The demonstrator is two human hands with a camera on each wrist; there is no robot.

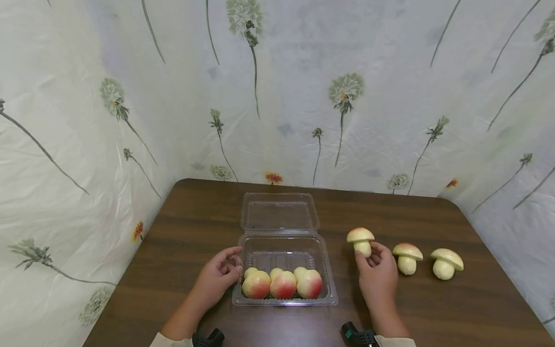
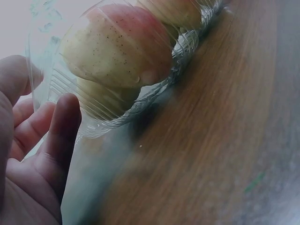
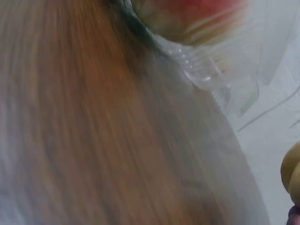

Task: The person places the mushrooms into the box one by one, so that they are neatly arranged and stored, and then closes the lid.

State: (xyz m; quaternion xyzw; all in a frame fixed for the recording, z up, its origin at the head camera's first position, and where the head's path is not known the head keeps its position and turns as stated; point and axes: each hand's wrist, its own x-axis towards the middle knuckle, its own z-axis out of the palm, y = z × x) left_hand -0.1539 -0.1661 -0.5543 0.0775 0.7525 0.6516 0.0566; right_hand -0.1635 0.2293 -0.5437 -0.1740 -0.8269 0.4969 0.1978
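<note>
A clear plastic clamshell box (image 1: 331, 289) stands on the table with its lid folded back. Three cream mushrooms (image 1: 284, 285) with reddish caps lie in a row along its near side, caps toward me. My left hand (image 1: 220, 272) touches the box's left rim, thumb and index finger apart; in the left wrist view the fingers (image 2: 65, 126) are beside the clear wall. To the right of the box, my right hand (image 1: 378, 275) pinches another mushroom (image 1: 360, 235) by its stem, cap up. In the right wrist view that mushroom (image 3: 294, 176) shows only at the edge.
Two more mushrooms, one with a reddish cap (image 1: 407, 258) and one paler (image 1: 446, 263), stand right of my right hand. The transparent lid (image 1: 279, 212) lies behind the box. Dandelion-patterned sheeting (image 1: 295, 96) surrounds the brown wooden table (image 1: 195, 217) at the back and sides.
</note>
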